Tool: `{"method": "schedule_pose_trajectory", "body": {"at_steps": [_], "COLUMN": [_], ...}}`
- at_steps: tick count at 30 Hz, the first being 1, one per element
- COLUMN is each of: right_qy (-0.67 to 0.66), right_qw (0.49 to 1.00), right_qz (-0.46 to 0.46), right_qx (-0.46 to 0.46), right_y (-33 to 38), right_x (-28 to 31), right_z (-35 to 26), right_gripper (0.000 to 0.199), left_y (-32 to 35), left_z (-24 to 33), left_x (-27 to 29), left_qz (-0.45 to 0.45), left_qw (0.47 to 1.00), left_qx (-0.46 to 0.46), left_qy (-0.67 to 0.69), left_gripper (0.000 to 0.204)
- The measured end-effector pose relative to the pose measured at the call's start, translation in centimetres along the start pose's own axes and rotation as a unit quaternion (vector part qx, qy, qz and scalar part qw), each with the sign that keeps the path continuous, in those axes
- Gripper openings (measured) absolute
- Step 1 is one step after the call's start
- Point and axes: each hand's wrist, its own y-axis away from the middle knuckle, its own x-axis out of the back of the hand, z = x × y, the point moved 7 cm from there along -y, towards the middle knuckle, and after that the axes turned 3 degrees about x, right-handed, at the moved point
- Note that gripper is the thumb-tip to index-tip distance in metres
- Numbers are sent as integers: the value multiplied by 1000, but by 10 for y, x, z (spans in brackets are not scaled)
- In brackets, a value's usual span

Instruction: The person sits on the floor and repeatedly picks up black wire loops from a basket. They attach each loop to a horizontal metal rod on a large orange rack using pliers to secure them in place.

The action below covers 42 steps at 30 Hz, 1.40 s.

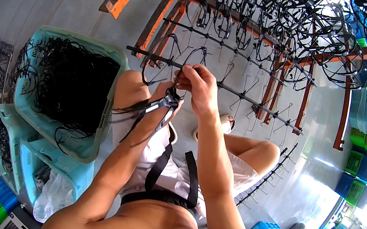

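Left hand (162, 91): we grasp black frames (172, 97) beside our left knee.
Right hand (201, 87): fingers curled; whether they grip a piece, we cannot tell.
Hooked rod (242, 95): we're probably hanging frames; next likely calls for steady seating.

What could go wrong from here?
Glossy, trailing black strips at the left fingers might snag the dark, slender rod with wire hooks. Bare right fingers, close to that rod, could get pricked. Black, wiry pieces heaped in the pale-teal plastic crate may tangle when lifted.
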Motion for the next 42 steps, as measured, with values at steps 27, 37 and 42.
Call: {"method": "schedule_pose_trajectory", "body": {"at_steps": [27,37,42], "right_qy": [55,41,58], "right_qw": [998,999,998], "right_qz": [21,6,-13], "right_qx": [16,-11,1], "right_y": [-1,0,-7], "right_x": [8,12,9], "right_z": [6,4,-3], "right_gripper": [22,20,22], "left_y": [-3,-4,0], "left_z": [-9,20,7], "left_x": [-13,-4,-2], "left_qz": [78,43,31], "left_qw": [889,985,993], "left_qx": [138,42,47], "left_qy": [429,160,107], "left_gripper": [44,47,48]}}
